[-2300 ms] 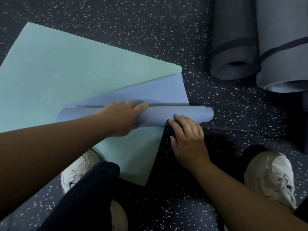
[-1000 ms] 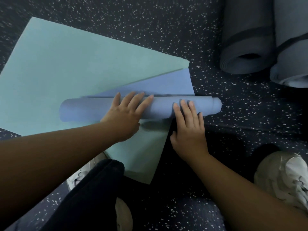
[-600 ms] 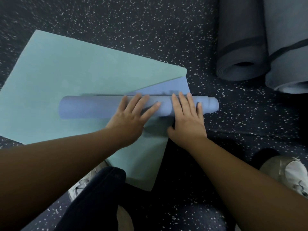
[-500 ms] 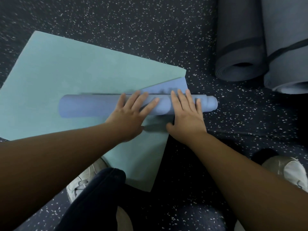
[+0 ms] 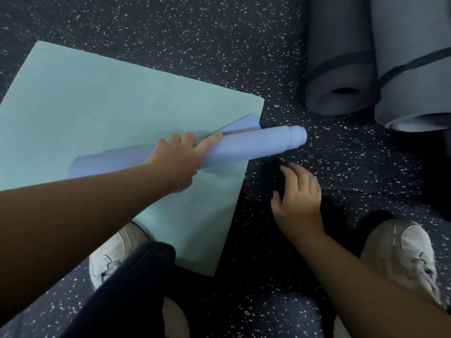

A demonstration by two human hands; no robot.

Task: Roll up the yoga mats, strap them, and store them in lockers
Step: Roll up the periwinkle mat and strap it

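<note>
Speckled dark rubber floor fills the view, flecked with white all over. Spread on it at the left lies the yoga mat, its upper face pale green and its underside blue, so that a small blue triangle of the turned-over layer shows just above the roll. The rolled part of the mat lies slantwise across the flat part, its right end sticking out past the mat's edge over the floor, with the inner turns poking out a little farther than the outer ones.

At the upper right two rolled grey mats lie side by side, touching, their open spiral ends facing the viewer; each has a dark strap round it.

From the lower left a bare forearm reaches to the left hand, which lies on the blue roll near its middle with the fingers stretched forward over the top and pressing on it. The right hand is off the roll, just below its right end, above the floor with the fingers loosely bent and nothing in them; it is a little blurred.

Two white sneakers stand on the floor, the left sneaker at the mat's near edge, partly behind a dark trouser leg, and the right sneaker well apart at the lower right.
</note>
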